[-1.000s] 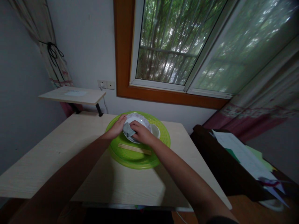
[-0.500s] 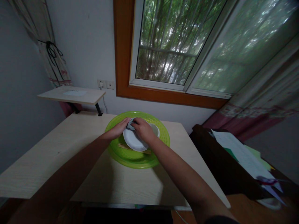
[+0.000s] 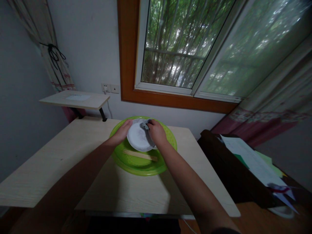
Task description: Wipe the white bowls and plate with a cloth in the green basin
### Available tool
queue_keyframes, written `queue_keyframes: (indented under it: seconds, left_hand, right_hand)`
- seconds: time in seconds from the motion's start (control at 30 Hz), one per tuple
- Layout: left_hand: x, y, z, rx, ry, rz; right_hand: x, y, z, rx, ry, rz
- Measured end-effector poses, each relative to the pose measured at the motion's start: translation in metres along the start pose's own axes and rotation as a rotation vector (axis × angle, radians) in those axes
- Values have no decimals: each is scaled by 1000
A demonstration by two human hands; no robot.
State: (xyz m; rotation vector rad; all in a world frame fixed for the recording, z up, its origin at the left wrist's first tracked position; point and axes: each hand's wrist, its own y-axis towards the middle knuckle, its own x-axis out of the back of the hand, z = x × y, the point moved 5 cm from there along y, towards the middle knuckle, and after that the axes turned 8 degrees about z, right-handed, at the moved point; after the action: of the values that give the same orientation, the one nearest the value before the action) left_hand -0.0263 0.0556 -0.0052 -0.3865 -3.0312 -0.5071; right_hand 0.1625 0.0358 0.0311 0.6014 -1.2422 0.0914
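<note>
"Where to find the round white plate (image 3: 137, 139)?"

"Over the round lime-green plastic tray (image 3: 136, 167), towards its far side; cannot tell whether lifted clear or resting on something beneath."

"And with the left hand (image 3: 123, 131)?"

"Grips the plate at its left rim, fingers close together along the edge; exact placing of the thumb hard to make out."

"With the right hand (image 3: 157, 130)?"

"Pinches a crumpled grey cloth (image 3: 146, 124) against the plate's far right part, fingers bunched."

"Anything nearer the body?"

"Yes; just in front of the plate, straight pale wooden chopsticks (image 3: 140, 155), lying side by side on the tray, apart from both hands; beneath the tray, a pale wood-grained table (image 3: 70, 143)."
</note>
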Motion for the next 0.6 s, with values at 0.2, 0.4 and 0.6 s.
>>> queue_keyframes:
  seconds: [0.2,0.4,0.6]
  left_hand:
    - [16,-1,-1,23,73,-191]
    - [27,0,4,23,114,-296]
    - [28,2,11,28,139,-280]
  right_hand:
    - [1,-1,-1,-27,-73,83]
    - [-3,-7,12,155,67,192]
    - [-13,-14,31,489,502,284]
